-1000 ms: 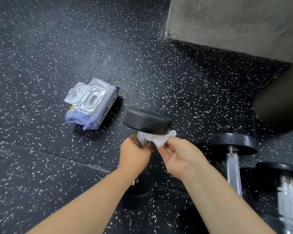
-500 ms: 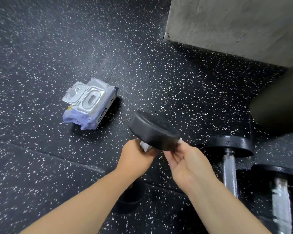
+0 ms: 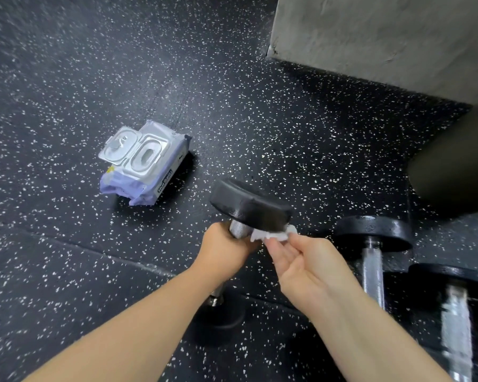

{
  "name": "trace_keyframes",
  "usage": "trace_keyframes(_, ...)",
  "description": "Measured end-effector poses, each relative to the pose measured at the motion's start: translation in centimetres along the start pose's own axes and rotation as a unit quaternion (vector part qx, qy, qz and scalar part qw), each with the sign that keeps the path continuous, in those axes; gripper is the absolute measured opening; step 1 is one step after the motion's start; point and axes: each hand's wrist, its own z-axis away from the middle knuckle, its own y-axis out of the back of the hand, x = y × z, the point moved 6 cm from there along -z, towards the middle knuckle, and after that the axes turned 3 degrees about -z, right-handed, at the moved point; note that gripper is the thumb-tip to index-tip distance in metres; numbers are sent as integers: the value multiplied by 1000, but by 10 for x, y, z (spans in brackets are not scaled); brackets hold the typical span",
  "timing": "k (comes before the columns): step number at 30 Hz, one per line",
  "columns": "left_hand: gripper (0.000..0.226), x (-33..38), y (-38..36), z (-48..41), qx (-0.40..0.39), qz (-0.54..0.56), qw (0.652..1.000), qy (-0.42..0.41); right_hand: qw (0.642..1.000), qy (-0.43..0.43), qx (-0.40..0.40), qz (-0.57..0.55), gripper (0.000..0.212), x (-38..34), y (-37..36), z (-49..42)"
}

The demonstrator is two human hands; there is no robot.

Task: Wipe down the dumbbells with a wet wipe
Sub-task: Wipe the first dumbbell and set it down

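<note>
A black dumbbell stands tilted on end above the speckled floor, its upper head toward me. My left hand is wrapped around its metal handle just below that head. My right hand pinches a white wet wipe against the underside of the upper head, next to the handle. The dumbbell's lower head is mostly hidden behind my left forearm.
A wet-wipe pack with its lid flipped open lies on the floor to the left. Two more dumbbells lie at the right. A concrete block fills the top right, with a dark rounded object below it.
The wipe was hidden behind the upper head half a second ago; now it shows again under the head's near edge. The dumbbell's tilt has shifted slightly in my left hand.
</note>
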Motion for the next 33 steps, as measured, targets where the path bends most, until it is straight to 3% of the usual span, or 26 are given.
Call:
trace_keyframes(6,32,-5,2,-3,0,54,998,29,1000,-22,-9,14,23,1,-24,-32)
trace_keyframes(9,24,-5,2,0,-14,44,999,28,1000,-18,-6,10,25,1,-27,-45)
trace_keyframes(11,21,-1,6,7,35,-18,999,3,1000,-7,-7,20,24,-2,-27,-41)
trace_keyframes(14,21,10,8,23,121,-189,973,-51,1000,15,0,4,24,-1,-26,-35)
trace_keyframes(17,18,11,10,19,143,-196,967,-72,999,26,-1,-33,23,4,-21,-25)
trace_keyframes(24,26,13,9,0,24,-42,995,-84,997,13,-77,7,25,-7,-24,6)
trace_keyframes(29,29,6,3,-10,-24,-61,996,-62,997,-10,-76,17,30,-9,-31,-34)
trace_keyframes(33,29,7,5,-10,-9,-66,996,-59,997,-2,-55,-51,21,2,-15,-12)
